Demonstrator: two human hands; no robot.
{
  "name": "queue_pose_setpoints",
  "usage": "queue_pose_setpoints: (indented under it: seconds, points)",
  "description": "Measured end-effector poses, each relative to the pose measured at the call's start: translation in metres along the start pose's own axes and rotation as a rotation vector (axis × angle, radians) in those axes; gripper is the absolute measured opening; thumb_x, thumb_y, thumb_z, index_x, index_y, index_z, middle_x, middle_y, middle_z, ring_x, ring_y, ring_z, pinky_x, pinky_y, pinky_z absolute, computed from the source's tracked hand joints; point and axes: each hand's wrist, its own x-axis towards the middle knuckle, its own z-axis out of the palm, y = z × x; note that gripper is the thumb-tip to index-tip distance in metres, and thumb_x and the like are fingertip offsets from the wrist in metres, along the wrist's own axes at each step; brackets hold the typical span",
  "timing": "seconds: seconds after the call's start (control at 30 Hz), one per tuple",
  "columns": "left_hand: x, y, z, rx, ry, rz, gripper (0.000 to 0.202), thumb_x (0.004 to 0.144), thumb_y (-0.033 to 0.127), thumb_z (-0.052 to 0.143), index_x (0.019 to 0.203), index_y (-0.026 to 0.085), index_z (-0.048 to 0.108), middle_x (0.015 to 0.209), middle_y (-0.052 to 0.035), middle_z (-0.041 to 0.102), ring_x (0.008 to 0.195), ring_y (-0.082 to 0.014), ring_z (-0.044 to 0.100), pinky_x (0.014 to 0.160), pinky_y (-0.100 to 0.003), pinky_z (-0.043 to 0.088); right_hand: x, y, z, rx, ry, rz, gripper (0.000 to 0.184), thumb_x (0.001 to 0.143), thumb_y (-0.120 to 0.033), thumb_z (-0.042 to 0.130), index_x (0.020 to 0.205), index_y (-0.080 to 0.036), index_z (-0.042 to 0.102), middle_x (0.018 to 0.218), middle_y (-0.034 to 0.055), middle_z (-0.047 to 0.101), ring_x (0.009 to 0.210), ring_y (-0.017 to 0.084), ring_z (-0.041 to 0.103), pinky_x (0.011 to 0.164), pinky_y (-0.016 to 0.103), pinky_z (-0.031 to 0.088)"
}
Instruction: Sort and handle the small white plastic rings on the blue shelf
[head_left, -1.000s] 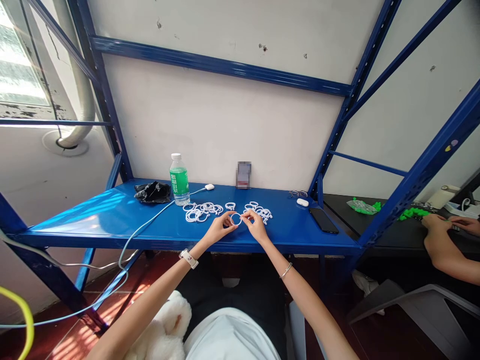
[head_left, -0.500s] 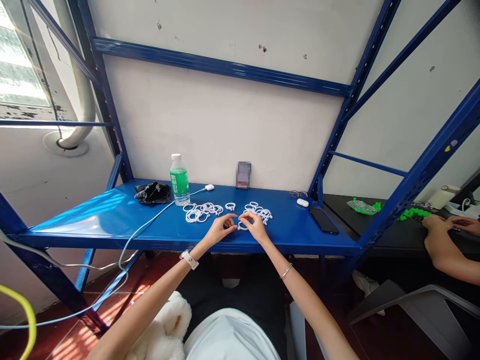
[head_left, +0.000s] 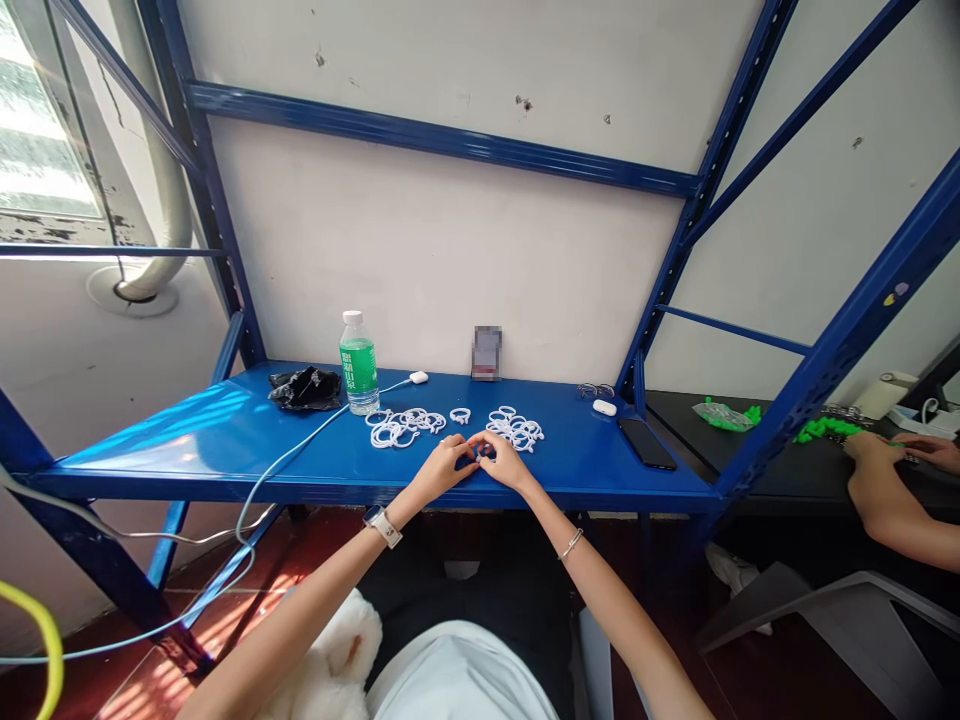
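Over the front of the blue table, my left hand (head_left: 442,468) and my right hand (head_left: 504,462) meet with their fingertips bent inward. Between them they pinch a white plastic ring (head_left: 478,457), mostly hidden by the fingers. Behind my left hand lies a loose pile of white open rings (head_left: 401,428). A second pile of such rings (head_left: 514,428) is just beyond my right hand. One single ring (head_left: 460,415) lies between the two piles.
On the blue table (head_left: 262,440) stand a water bottle (head_left: 360,365) and a propped phone (head_left: 487,354). A black bag (head_left: 304,388), a cable plug (head_left: 418,378), a white case (head_left: 604,408), glasses (head_left: 596,390) and a black phone (head_left: 646,443) lie about. Another person's hands (head_left: 877,448) work at right.
My hands have come together lower at the table's front. The ring that lay under my right fingers is now between both hands' fingertips.
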Motion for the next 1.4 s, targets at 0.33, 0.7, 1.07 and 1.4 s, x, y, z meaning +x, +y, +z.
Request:
queue_pose_setpoints:
  seconds: [0.33, 0.7, 1.07, 1.4]
  points:
    - [0.0, -0.005, 0.001, 0.007, 0.001, -0.038, 0.019, 0.089, 0.032, 0.05, 0.083, 0.018, 0.063, 0.087, -0.0055, 0.059, 0.08, -0.0193, 0.059, 0.067, -0.029, 0.047, -0.001, -0.002, 0.001, 0.007, -0.066, -0.067, 0.044, 0.074, -0.007, 0.051, 0.113, -0.023, 0.06, 0.11, 0.0047, 0.063, 0.103, 0.018, 0.06, 0.091, 0.035, 0.05]
    - [0.003, -0.006, -0.004, -0.164, 0.133, -0.109, 0.028, 0.091, 0.042, 0.048, 0.083, 0.018, 0.06, 0.076, -0.0032, 0.059, 0.069, -0.0159, 0.056, 0.064, -0.027, 0.046, -0.002, -0.001, 0.002, -0.058, 0.066, 0.077, 0.036, 0.082, -0.029, 0.061, 0.118, -0.023, 0.06, 0.12, 0.0066, 0.063, 0.11, 0.021, 0.06, 0.096, 0.037, 0.047]
    - [0.003, -0.006, -0.003, -0.152, 0.136, -0.121, 0.024, 0.09, 0.038, 0.048, 0.084, 0.018, 0.061, 0.076, -0.0036, 0.06, 0.068, -0.016, 0.057, 0.063, -0.028, 0.047, -0.003, -0.008, 0.002, -0.125, 0.127, 0.062, 0.027, 0.08, -0.032, 0.065, 0.105, -0.022, 0.062, 0.104, 0.0049, 0.068, 0.096, 0.02, 0.064, 0.085, 0.033, 0.05]
    - [-0.003, -0.002, 0.004, 0.151, 0.127, -0.006, 0.022, 0.092, 0.023, 0.041, 0.107, 0.019, 0.057, 0.112, -0.0113, 0.056, 0.106, -0.0261, 0.053, 0.088, -0.042, 0.047, -0.006, 0.023, -0.028, -0.671, 0.411, 0.115, 0.024, 0.091, -0.034, 0.05, 0.108, -0.02, 0.062, 0.11, 0.0117, 0.066, 0.106, 0.03, 0.053, 0.093, 0.047, 0.036]
